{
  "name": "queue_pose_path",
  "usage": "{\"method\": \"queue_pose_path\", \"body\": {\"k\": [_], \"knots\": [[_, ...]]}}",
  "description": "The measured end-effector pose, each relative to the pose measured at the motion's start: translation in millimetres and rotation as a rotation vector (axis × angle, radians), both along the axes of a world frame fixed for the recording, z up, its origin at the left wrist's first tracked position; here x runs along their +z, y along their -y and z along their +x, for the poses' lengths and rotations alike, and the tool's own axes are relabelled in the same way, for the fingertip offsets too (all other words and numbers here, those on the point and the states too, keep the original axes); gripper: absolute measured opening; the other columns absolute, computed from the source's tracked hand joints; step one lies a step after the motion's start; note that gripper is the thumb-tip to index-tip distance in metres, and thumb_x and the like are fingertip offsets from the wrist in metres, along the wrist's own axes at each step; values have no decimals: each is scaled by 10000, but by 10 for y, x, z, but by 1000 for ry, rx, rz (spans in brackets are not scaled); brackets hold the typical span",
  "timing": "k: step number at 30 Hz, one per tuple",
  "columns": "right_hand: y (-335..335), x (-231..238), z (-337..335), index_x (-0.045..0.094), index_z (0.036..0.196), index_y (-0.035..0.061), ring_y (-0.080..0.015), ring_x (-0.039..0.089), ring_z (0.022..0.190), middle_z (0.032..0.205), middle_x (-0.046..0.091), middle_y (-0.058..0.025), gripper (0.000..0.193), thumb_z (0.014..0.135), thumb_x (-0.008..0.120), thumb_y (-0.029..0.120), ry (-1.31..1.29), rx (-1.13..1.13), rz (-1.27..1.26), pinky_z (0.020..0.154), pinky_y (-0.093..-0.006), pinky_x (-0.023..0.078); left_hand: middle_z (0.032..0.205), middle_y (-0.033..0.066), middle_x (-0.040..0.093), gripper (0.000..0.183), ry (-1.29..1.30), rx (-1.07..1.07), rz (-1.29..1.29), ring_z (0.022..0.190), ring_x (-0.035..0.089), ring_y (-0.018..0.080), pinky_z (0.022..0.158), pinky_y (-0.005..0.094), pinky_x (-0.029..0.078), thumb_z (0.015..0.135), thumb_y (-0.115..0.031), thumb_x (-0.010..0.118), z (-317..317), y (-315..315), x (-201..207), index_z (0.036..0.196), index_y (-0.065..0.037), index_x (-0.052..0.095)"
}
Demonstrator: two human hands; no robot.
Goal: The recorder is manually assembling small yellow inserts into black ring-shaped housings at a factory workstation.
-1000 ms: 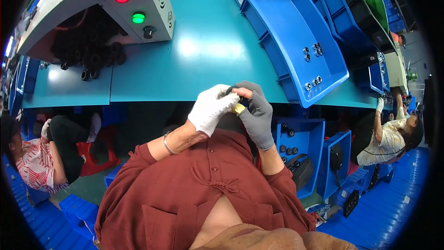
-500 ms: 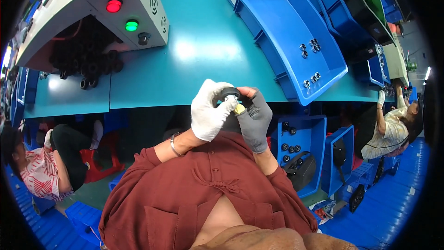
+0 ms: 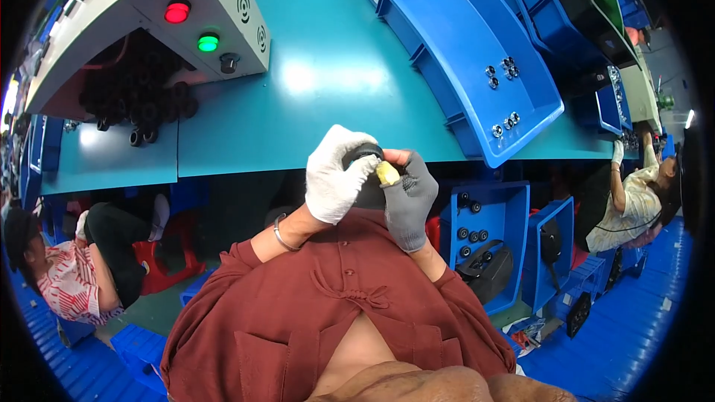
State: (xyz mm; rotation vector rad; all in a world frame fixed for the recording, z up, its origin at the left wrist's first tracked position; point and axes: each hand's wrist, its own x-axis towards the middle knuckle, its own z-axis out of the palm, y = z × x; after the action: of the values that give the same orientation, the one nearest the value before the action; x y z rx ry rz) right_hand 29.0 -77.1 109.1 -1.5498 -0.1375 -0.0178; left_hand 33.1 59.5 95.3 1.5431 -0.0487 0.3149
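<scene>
My left hand (image 3: 330,182), in a white knit glove, is closed on a small black wheel (image 3: 366,151) at the front edge of the bench. Its thumb and fingers pinch the rim and cover most of the hub. From the other side my right hand (image 3: 412,205), in a grey glove with bare fingertips, grips the same wheel. A yellow cover (image 3: 387,173) wraps its thumb tip. Beyond my hands on the right, a blue tray (image 3: 439,78) holds several shiny metal hub parts (image 3: 509,67).
A white machine housing (image 3: 246,30) with red and green lights stands at left, black wheels (image 3: 145,108) heaped in its opening. Lower right, a blue bin (image 3: 521,253) holds wheels and a black bag (image 3: 488,272). Co-workers sit at left (image 3: 82,275) and right (image 3: 633,201).
The wheel has tipped between my fingers, so its metal hub, visible before, is now mostly hidden. My right thumb with the yellow cover has turned further into view.
</scene>
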Motion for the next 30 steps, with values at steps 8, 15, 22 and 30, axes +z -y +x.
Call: {"method": "queue_pose_path", "body": {"k": [8,15,22,30], "knots": [[64,-35,134,633,1144,-47,-69,601,919,1057,652,-40,207,944,586,-27,-163,18,182,825,-215,497,986,54,695,221,-265,-142,-343,886,648,100,795,258,535,916,-49,694,9,10,-122,1121,15,643],[182,25,251,709,1079,19,-177,637,916,1017,655,-78,203,892,632,3,186,120,-204,791,-281,508,957,70,694,193,-230,-102,62,856,653,113,779,259,533,898,-49,686,-21,-53,-192,1079,18,665],[144,-84,157,645,1104,-25,-67,581,839,1000,629,-41,158,958,617,28,19,129,6,751,-220,475,821,17,643,84,-294,-107,-306,675,579,75,630,226,481,916,-23,694,-47,-17,-182,983,0,648],[43,-182,94,629,1044,-31,-72,568,815,904,648,-58,110,946,616,18,180,-67,-136,717,-236,470,717,-18,573,81,-154,-6,-14,572,504,42,522,203,389,939,-42,672,37,26,-255,902,-33,600]]}}
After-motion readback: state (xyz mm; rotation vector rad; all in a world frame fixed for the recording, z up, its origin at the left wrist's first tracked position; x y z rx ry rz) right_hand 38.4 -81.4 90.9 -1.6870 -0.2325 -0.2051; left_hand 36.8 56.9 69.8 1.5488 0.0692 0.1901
